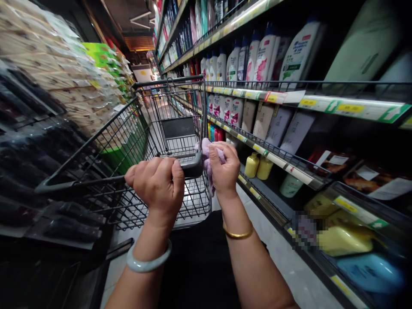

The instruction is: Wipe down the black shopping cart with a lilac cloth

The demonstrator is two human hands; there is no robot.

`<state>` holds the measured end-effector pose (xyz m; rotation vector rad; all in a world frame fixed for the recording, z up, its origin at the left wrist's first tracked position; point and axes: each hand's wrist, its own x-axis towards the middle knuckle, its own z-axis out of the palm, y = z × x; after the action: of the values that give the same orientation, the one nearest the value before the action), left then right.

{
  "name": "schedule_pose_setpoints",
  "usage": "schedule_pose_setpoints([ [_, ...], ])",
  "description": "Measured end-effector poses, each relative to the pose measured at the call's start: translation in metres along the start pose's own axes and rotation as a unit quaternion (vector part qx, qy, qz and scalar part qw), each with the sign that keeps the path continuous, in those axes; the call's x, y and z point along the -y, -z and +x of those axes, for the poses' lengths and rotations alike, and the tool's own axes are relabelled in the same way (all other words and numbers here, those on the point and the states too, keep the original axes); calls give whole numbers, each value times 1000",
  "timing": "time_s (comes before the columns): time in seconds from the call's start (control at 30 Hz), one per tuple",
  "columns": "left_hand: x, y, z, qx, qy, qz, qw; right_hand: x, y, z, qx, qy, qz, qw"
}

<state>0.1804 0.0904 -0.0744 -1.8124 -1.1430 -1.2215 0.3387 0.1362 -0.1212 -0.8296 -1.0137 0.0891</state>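
Note:
A wire shopping cart (177, 127) with a dark frame stands in front of me, its basket bare inside. My left hand (157, 182) is closed around the cart's dark handle bar (106, 182), thumb on top; a pale bangle circles that wrist. At the right end of the handle, my right hand (225, 167) grips a light purple cloth (210, 150), which hangs below the fingers beside the cart's corner. A gold bangle is on the right wrist. Whether the cloth touches the cart's frame I cannot tell for sure.
Shelves (251, 92) of shampoo bottles (264, 56) line the right side, close to my right arm. Tall stacks of packaged goods (54, 60) rise on the left, with green packs (106, 60) farther along. A tiled floor (277, 253) runs down the narrow aisle.

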Motion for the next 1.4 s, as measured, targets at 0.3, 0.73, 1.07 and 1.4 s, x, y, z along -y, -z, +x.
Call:
schedule_pose_setpoints([
  [0.3,0,0,0,2,-4,0,1000,13,4,3,-21,-7,38,999],
  [0.73,1,1,0,5,-1,-4,1000,23,4,4,-44,27,54,997],
  [1.07,0,2,0,15,12,-3,1000,-8,-4,-7,-9,-83,8,996],
  [1.4,-1,3,0,32,28,-10,999,-13,-2,-8,8,-80,-18,997],
])
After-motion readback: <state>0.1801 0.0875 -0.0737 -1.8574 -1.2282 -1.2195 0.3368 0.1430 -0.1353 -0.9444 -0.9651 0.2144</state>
